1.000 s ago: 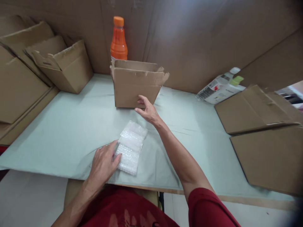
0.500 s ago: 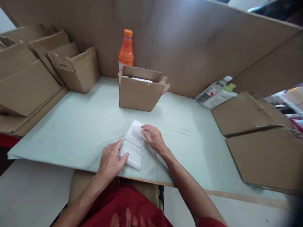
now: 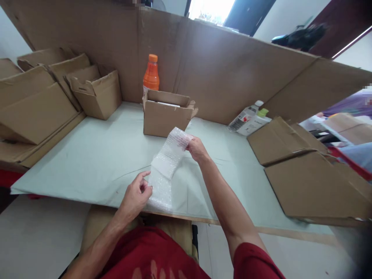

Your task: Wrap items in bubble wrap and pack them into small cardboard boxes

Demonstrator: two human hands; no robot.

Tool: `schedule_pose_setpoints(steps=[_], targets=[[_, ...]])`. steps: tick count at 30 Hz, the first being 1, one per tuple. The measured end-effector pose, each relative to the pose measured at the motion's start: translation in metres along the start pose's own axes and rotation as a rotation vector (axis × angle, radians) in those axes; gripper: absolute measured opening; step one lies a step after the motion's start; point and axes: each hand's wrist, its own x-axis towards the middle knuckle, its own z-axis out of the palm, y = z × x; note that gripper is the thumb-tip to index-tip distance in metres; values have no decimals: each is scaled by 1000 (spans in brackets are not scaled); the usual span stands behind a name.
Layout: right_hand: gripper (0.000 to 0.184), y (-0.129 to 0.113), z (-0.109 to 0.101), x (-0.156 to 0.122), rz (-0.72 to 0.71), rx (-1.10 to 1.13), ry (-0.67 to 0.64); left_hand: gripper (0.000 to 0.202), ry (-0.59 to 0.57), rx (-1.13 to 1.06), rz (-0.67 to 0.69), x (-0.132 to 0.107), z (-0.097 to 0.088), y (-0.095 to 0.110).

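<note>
A folded sheet of clear bubble wrap (image 3: 167, 164) is being held above the pale green table top (image 3: 93, 155). My right hand (image 3: 197, 149) pinches its far end and lifts it, so the sheet unfolds upward. My left hand (image 3: 136, 193) pinches the near end close to the table's front edge. Just beyond the wrap stands a small open cardboard box (image 3: 165, 114) with something white inside. An orange bottle (image 3: 151, 73) stands behind that box.
Several open and flattened cardboard boxes (image 3: 95, 93) lean at the left. Flat cardboard sheets (image 3: 310, 182) lie at the right, beside a white bottle and carton (image 3: 247, 118). A tall cardboard wall (image 3: 232, 69) closes the back.
My right hand left the small box, came back to the bubble wrap, gripped its far end and raised it. The wrap has opened from a flat stack into a rising strip.
</note>
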Motion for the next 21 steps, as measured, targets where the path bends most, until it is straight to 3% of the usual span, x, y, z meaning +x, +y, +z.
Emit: schedule_pose_setpoints(steps=[5,8,10,13,18,21], targets=[[34,21,-10,17,-59,-108,168,62,64,-10,-78,5,-15,-8],[39,24,-30,5,-158,-211,299,70,15,5,-93,1,-18,-13],[38,23,-35,-11,-225,-283,312,64,-9,35,-56,-3,-17,-15],[27,22,-15,-35,-315,-396,145,53,11,134,-7,-5,-12,-14],[43,24,49,-39,-491,-965,-382,60,-19,182,20,-12,-12,-7],[30,27,64,-29,-471,-1080,-448,64,-75,197,66,-23,-15,-2]])
